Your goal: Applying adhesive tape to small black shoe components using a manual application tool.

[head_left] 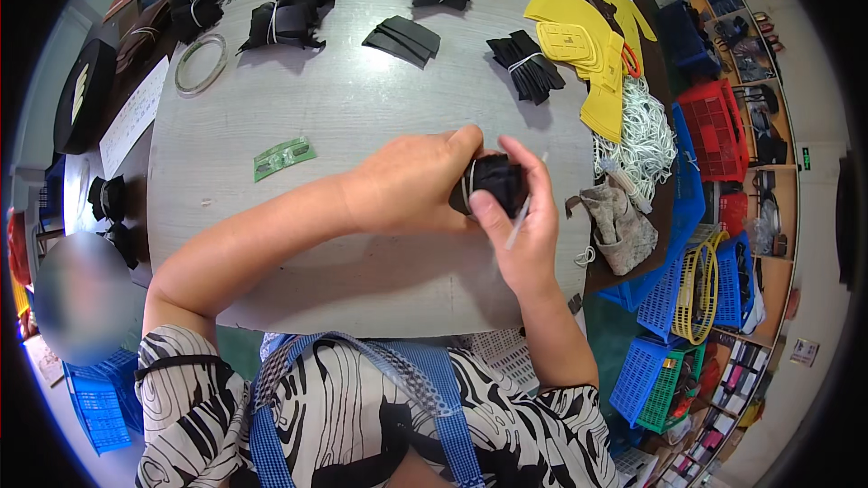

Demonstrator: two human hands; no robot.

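Black bundle of thin, flat pieces, bound by a narrow white band (495, 183), is in both hands in the head view, over the near part of the pale grey, wood-grained surface (344, 113). The left hand (411, 179) grips its left end, back of the hand turned up. The right hand (527, 230) grasps its right end, thumb pressed on the near side and fingers bent around the far side. A thin, pale, blurred strip (519, 224) crosses by the right thumb; its far end is hard to make out.

Left of the bundle lies a small, green, rectangular packet (285, 158), with a translucent ring-shaped roll (201, 64) farther off. Beyond the hands are a loose stack of flat black strips (404, 40) and, to its right, another banded black bundle (529, 70). Flat yellow cut pieces (565, 43) overlap at the far right, near a tangled heap of white cord (644, 143). A crumpled, grey-brown cloth bundle (621, 228) sits just right of the right hand.
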